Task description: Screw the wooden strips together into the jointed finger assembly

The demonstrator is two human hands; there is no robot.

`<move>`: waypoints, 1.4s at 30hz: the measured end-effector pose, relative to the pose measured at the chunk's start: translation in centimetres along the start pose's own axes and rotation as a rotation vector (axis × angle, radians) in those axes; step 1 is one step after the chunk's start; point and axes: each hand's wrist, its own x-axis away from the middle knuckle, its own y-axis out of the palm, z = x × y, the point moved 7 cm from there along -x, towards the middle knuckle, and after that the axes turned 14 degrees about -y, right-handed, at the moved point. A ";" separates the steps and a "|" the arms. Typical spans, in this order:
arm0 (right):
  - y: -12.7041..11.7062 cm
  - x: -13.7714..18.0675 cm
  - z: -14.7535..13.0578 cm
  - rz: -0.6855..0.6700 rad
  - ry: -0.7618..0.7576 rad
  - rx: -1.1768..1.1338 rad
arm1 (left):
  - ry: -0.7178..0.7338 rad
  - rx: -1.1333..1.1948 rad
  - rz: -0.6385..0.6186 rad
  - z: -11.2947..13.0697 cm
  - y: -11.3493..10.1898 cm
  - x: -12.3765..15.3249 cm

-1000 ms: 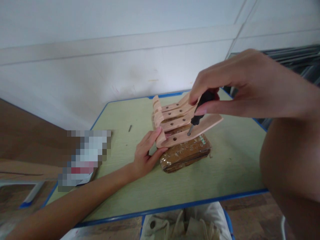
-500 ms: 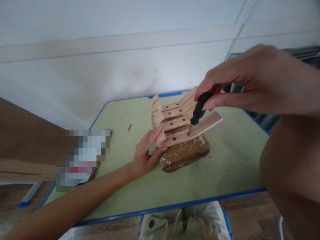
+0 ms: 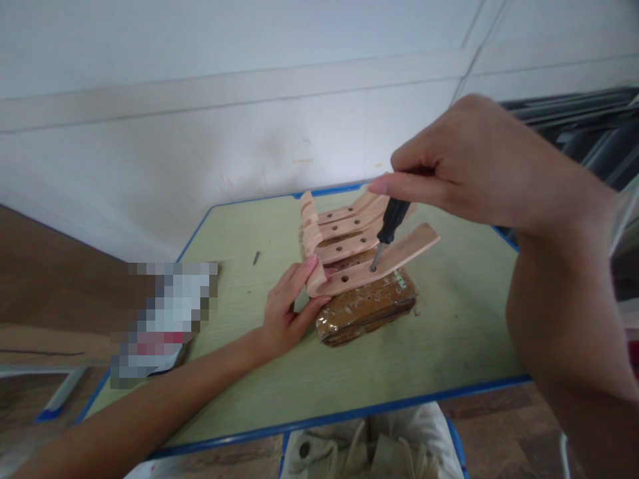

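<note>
My right hand (image 3: 449, 159) is closed round the top of a black-handled screwdriver (image 3: 393, 219). Its tip sits at the right-hand hole of the nearest wooden hook (image 3: 359, 273), a pale strip with a curled left end and a raised right end. Thumb and fingers of my left hand (image 3: 287, 309) pinch that curled end. Several similar hooks (image 3: 344, 226) lie side by side behind it, each with dark holes. Under the nearest hook is a worn brown block (image 3: 369, 309) wrapped in clear tape; I cannot tell what is inside.
A small dark screw (image 3: 256, 258) lies on the pale green, blue-edged table (image 3: 439, 332), left of the hooks. At the left edge is a blurred-out white packet (image 3: 180, 313), beside a brown box (image 3: 64, 286). A white wall (image 3: 200, 153) stands behind; dark slats (image 3: 589, 133) are at right.
My right hand has turned over on the screwdriver handle, its wrist and forearm swinging. The screwdriver tip stays at the same hole. My left hand keeps its hold on the hook.
</note>
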 end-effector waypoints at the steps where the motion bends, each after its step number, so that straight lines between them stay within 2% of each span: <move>1: 0.2 0.0 0.3 -0.006 0.030 0.006 | 0.000 -0.001 -0.002 0.0 0.0 0.0; 3: 0.2 0.0 0.4 0.014 0.019 0.011 | 0.012 -0.009 0.004 0.1 0.0 0.0; 7: -0.6 -0.2 -1.3 0.123 -0.200 -0.091 | 0.043 -0.036 0.032 0.4 -0.2 -0.1; 10: -0.8 0.0 -2.5 0.108 -0.329 -0.258 | 0.050 -0.051 0.037 0.5 -0.2 -0.1; 16: -1.4 0.7 -3.0 0.096 -0.413 -0.371 | 0.051 -0.035 0.038 0.4 -0.3 0.0; 20: -1.3 0.7 -2.5 0.087 -0.375 -0.360 | 0.027 -0.008 0.008 0.3 -0.1 -0.1; 25: -1.4 0.3 -2.0 0.139 -0.316 -0.192 | 0.012 0.036 -0.019 0.1 0.2 -0.1; 33: -0.6 -0.3 -2.3 0.028 -0.245 -0.155 | 0.014 0.011 -0.016 0.2 0.1 -0.1; 42: -0.4 -0.2 -0.6 0.055 0.033 0.003 | 0.031 0.009 0.005 0.6 0.1 -0.3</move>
